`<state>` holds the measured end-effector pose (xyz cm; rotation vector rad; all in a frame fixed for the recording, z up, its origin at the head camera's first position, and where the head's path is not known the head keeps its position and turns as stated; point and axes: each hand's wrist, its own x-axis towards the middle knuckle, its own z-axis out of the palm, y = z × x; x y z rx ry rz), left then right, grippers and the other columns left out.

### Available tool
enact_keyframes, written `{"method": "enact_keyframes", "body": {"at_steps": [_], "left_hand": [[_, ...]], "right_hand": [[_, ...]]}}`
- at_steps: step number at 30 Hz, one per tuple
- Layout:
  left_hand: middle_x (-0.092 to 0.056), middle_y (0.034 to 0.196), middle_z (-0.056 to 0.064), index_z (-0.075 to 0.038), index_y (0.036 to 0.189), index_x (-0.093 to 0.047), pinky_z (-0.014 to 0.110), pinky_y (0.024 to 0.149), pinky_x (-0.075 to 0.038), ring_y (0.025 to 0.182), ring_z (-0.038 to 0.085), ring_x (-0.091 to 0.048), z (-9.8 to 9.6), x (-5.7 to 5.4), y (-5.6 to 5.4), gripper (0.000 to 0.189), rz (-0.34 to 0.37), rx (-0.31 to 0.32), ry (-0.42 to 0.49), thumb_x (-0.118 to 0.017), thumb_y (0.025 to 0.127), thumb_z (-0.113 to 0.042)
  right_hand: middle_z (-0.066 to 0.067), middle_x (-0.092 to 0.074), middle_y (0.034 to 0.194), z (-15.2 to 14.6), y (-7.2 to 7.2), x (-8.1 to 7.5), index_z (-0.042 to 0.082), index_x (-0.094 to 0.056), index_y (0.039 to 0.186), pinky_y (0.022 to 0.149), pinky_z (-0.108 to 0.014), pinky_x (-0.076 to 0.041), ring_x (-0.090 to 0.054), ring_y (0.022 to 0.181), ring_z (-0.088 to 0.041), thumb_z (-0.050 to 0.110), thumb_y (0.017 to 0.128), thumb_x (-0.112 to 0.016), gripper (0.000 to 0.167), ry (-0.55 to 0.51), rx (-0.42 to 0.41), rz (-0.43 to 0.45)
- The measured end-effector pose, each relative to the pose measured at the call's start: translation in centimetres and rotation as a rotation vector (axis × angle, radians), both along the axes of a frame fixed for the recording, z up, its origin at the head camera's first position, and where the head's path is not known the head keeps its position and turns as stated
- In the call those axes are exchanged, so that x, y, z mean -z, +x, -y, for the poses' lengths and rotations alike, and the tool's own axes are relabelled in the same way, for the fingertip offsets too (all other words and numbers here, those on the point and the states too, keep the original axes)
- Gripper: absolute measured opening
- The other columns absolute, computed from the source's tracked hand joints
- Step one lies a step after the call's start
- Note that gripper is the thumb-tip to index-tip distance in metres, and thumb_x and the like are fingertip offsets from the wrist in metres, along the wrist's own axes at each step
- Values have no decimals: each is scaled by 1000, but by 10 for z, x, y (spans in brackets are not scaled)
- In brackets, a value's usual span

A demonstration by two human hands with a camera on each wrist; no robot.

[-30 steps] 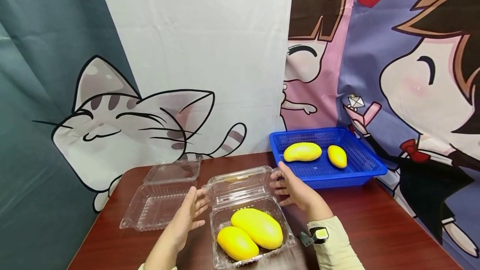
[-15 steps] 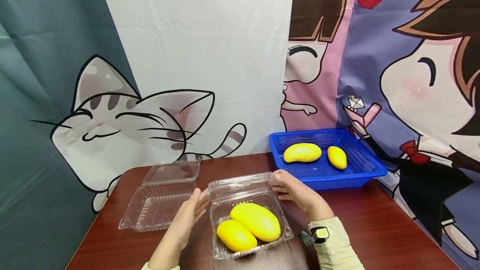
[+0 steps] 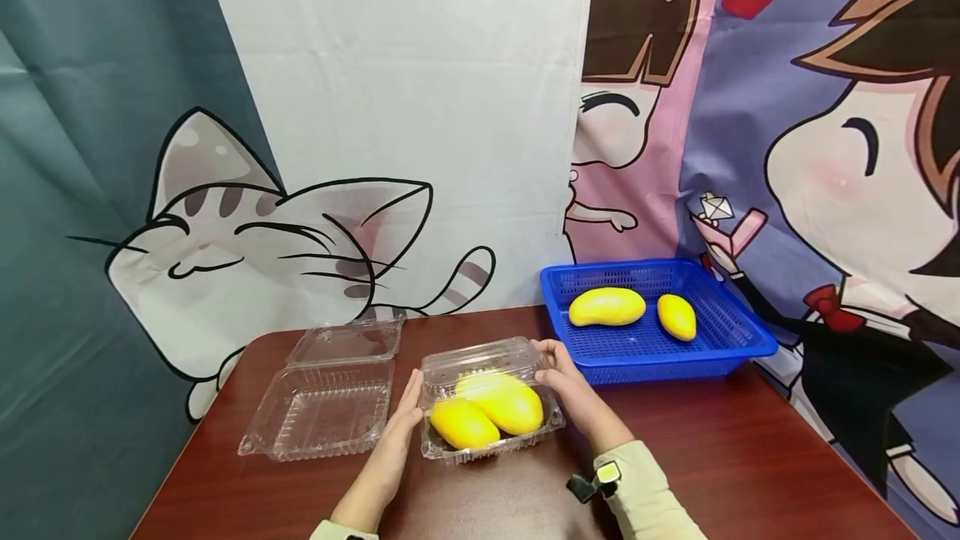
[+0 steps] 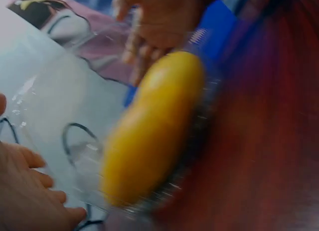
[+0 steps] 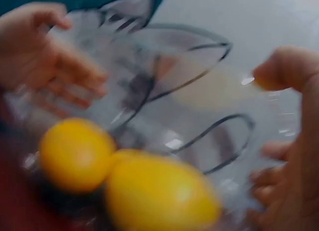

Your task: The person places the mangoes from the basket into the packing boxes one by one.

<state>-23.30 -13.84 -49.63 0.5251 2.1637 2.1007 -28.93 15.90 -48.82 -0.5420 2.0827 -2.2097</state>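
Two yellow mangoes, one on the left (image 3: 463, 425) and a larger one (image 3: 517, 408), lie side by side in a clear plastic clamshell box (image 3: 491, 450) in the head view. Its hinged lid (image 3: 480, 359) leans forward, partly over the fruit. My left hand (image 3: 393, 444) lies along the box's left side with straight fingers; the left wrist view shows them spread beside the clear plastic. On the opposite side, my right hand (image 3: 573, 394) grips the lid's edge, thumb on the near side and fingers behind. Both wrist views are blurred.
Another clear clamshell box (image 3: 322, 411) stands with its lid up, left on the reddish-brown table (image 3: 675, 473). A blue plastic basket (image 3: 660, 365) at the back right holds two more mangoes. A printed cartoon curtain (image 3: 420, 107) hangs behind the table.
The lid has swung forward from lying back to leaning over the mangoes. The box has shifted away from the person, and both hands have closed in on its sides.
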Motion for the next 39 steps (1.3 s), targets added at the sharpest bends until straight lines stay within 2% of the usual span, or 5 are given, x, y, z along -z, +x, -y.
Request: {"method": "enact_keyframes", "body": {"at_steps": [12, 19, 26, 34, 39], "left_hand": [[22, 165, 19, -2, 161, 2, 76, 107, 12, 148, 40, 24, -3, 35, -8, 65, -56, 16, -12, -30, 107, -16], [23, 164, 24, -3, 161, 5, 77, 107, 12, 147, 45, 25, -1, 42, -9, 74, -24, 13, -54, -33, 98, -6], [9, 168, 18, -10, 163, 2, 68, 115, 1, 151, 38, 12, -2, 44, -12, 77, 8, -45, -98, -29, 94, 6], [-10, 166, 25, -12, 164, -5, 72, 113, -17, 150, 48, -12, -13, 45, -15, 67, 59, -337, -348, -38, 105, -16], [-13, 164, 29, 5, 159, -16, 66, 117, -12, 151, 48, -9, -24, 47, -18, 65, 58, -485, -436, -39, 106, -24]], "right_hand": [[-32, -10, 162, 4, 0, 53, -11, -28, 140, 107, -8, -20, -3, 151, -47, -3, 86, -48, 58, -30, 80, -233], [-36, -3, 160, 4, 6, 65, -17, -27, 137, 106, -10, -22, 2, 148, -49, -10, 78, -43, 62, -79, 53, -204], [-32, -25, 157, 3, 11, 67, -12, -35, 138, 104, -15, -32, -25, 145, -34, -14, 79, -38, 60, -35, 118, -155], [-24, -53, 143, 9, 12, 68, 1, -52, 142, 110, -55, -38, -47, 135, -42, 11, 97, -57, 46, 488, 496, -223], [-25, -48, 149, 14, 15, 66, -4, -58, 138, 113, -66, -26, -34, 143, -48, 27, 106, -44, 47, 767, 534, -214]]}}
